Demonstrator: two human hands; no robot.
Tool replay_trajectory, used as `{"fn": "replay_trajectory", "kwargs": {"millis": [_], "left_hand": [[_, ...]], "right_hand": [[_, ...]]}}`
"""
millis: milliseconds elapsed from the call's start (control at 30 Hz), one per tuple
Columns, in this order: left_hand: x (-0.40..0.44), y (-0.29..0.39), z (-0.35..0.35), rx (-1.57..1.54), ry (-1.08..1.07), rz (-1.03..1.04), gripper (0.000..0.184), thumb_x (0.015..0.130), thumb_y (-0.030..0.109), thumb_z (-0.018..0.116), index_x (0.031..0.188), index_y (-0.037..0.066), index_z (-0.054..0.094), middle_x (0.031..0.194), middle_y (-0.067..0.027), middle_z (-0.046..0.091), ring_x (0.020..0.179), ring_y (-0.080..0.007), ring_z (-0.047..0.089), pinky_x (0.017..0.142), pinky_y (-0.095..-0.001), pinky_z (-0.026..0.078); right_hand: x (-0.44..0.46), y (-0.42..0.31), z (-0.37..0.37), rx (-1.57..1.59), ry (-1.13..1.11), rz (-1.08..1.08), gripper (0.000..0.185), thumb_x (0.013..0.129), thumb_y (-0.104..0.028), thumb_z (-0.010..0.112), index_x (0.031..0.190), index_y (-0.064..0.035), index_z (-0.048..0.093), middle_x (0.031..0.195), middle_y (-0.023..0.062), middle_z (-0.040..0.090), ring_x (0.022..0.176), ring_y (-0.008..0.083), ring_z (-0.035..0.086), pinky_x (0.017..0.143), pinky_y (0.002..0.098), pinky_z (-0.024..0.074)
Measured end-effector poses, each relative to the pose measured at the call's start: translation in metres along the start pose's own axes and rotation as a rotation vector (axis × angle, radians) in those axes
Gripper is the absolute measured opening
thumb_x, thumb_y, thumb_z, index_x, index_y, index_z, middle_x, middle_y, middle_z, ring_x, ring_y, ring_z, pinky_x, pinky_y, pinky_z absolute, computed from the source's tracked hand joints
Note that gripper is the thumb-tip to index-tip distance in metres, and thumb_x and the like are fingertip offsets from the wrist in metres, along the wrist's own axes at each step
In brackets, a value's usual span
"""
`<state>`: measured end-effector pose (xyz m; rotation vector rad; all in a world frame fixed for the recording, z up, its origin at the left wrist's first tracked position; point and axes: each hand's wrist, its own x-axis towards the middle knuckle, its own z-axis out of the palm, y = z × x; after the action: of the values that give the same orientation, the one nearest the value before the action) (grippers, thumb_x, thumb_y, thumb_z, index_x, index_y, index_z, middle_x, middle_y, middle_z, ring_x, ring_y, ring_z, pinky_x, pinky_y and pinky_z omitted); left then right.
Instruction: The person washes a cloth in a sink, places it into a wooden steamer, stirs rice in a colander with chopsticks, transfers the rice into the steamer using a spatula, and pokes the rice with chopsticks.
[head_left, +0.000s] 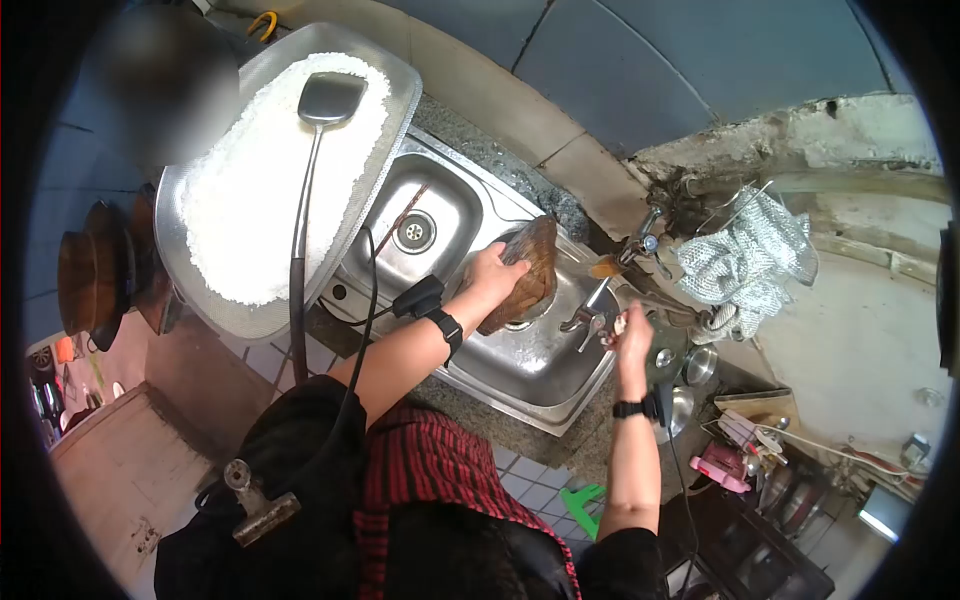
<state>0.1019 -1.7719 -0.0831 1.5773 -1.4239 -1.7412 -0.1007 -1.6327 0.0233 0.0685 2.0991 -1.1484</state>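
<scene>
My left hand (492,278) grips a brown, scorched-looking pan-like vessel (532,278), tilted on edge over the right basin of the steel double sink (545,375). Its exact kind is hard to tell from this angle. Just right of the metal tap (590,305), my right hand (632,335) is raised with curled fingers. A small whitish thing shows at its fingertips, too small to name. In the left basin (440,195) a thin reddish-brown stick (408,208) lies by the drain.
Left of the sink, a large mesh tray (400,90) of white grains bears a long-handled metal spatula (331,98). Silvery mesh cloth (750,245) hangs by the pipes at right. Metal bowls (698,365) stand beyond my right wrist. Brown woks (92,270) hang at far left.
</scene>
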Motion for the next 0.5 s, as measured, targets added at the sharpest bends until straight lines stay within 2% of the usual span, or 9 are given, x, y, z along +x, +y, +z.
{"fn": "replay_trajectory", "kwargs": {"millis": [33, 100, 167, 200, 233, 300, 333, 400, 500], "left_hand": [[-0.005, -0.002, -0.002, 0.051, 0.055, 0.034, 0.056, 0.072, 0.033, 0.073, 0.114, -0.001, 0.060, 0.102, -0.0203, 0.066, 0.095, -0.0310, 0.064, 0.085, -0.0377, 0.048], [-0.033, 0.038, -0.020, 0.091, 0.077, 0.012, 0.056, 0.072, 0.034, 0.072, 0.114, -0.001, 0.059, 0.103, -0.0217, 0.066, 0.096, -0.0326, 0.064, 0.086, -0.0380, 0.048], [-0.048, 0.048, -0.026, 0.132, 0.113, -0.011, 0.057, 0.072, 0.034, 0.072, 0.115, -0.001, 0.059, 0.103, -0.0231, 0.065, 0.098, -0.0342, 0.063, 0.086, -0.0383, 0.048], [-0.049, 0.038, -0.024, 0.103, 0.153, 0.016, 0.057, 0.072, 0.034, 0.071, 0.115, -0.001, 0.059, 0.101, -0.0233, 0.065, 0.097, -0.0349, 0.063, 0.086, -0.0386, 0.048], [-0.054, 0.035, -0.026, 0.072, 0.199, 0.042, 0.057, 0.072, 0.034, 0.071, 0.115, -0.001, 0.059, 0.099, -0.0236, 0.065, 0.096, -0.0356, 0.063, 0.085, -0.0389, 0.048], [-0.076, 0.043, -0.041, -0.014, 0.230, 0.019, 0.047, 0.072, 0.034, 0.071, 0.106, 0.000, 0.063, 0.091, -0.0197, 0.068, 0.085, -0.0342, 0.065, 0.078, -0.0399, 0.049], [-0.076, 0.022, -0.042, -0.141, 0.221, -0.028, 0.045, 0.073, 0.033, 0.072, 0.104, 0.001, 0.064, 0.090, -0.0177, 0.069, 0.084, -0.0316, 0.066, 0.077, -0.0392, 0.050], [-0.087, -0.004, -0.051, -0.378, 0.236, -0.096, 0.044, 0.076, 0.036, 0.071, 0.100, 0.001, 0.065, 0.089, -0.0124, 0.070, 0.081, -0.0226, 0.065, 0.076, -0.0359, 0.049], [-0.116, -0.024, -0.077, -0.553, 0.307, -0.215, 0.047, 0.079, 0.042, 0.070, 0.099, -0.001, 0.066, 0.091, -0.0114, 0.068, 0.082, -0.0197, 0.062, 0.078, -0.0340, 0.047]], "right_hand": [[-0.013, -0.003, -0.013, -0.053, -0.081, -0.295, 0.040, 0.093, -0.042, 0.051, 0.075, -0.0064, 0.054, 0.056, 0.0032, 0.050, 0.040, 0.0128, 0.045, 0.036, 0.0290, 0.0356], [-0.068, -0.055, -0.007, -0.319, -0.074, -0.678, 0.041, 0.093, -0.041, 0.050, 0.094, 0.0001, 0.055, 0.073, 0.0123, 0.061, 0.057, 0.0200, 0.059, 0.049, 0.0338, 0.0459], [-0.091, -0.087, 0.005, -0.783, 0.225, -0.873, 0.050, 0.093, -0.041, 0.052, 0.113, 0.0053, 0.048, 0.091, 0.0224, 0.064, 0.080, 0.0312, 0.064, 0.070, 0.0396, 0.0498], [-0.106, -0.108, 0.018, -0.936, 0.221, -0.758, 0.051, 0.092, -0.040, 0.053, 0.113, 0.0060, 0.052, 0.101, 0.0311, 0.061, 0.096, 0.0405, 0.061, 0.084, 0.0430, 0.0463], [-0.108, -0.114, 0.028, -1.007, 0.283, -0.939, 0.048, 0.091, -0.042, 0.052, 0.101, 0.0042, 0.059, 0.094, 0.0293, 0.063, 0.088, 0.0427, 0.062, 0.077, 0.0447, 0.0486], [-0.108, -0.124, 0.044, -1.148, 0.366, -0.982, 0.044, 0.089, -0.042, 0.056, 0.090, 0.0022, 0.062, 0.070, 0.0232, 0.063, 0.068, 0.0400, 0.064, 0.062, 0.0471, 0.0501], [-0.106, -0.125, 0.051, -1.332, 0.487, -1.011, 0.041, 0.088, -0.040, 0.057, 0.084, 0.0006, 0.064, 0.062, 0.0182, 0.063, 0.060, 0.0360, 0.064, 0.057, 0.0455, 0.0515], [-0.107, -0.128, 0.064, -1.412, 0.475, -0.982, 0.044, 0.090, -0.040, 0.053, 0.075, -0.0007, 0.066, 0.069, 0.0202, 0.065, 0.064, 0.0341, 0.066, 0.060, 0.0453, 0.0531], [-0.109, -0.137, 0.088, -1.402, 0.388, -0.972, 0.048, 0.092, -0.041, 0.047, 0.077, -0.0004, 0.068, 0.078, 0.0221, 0.067, 0.072, 0.0346, 0.068, 0.066, 0.0452, 0.0536]]}}
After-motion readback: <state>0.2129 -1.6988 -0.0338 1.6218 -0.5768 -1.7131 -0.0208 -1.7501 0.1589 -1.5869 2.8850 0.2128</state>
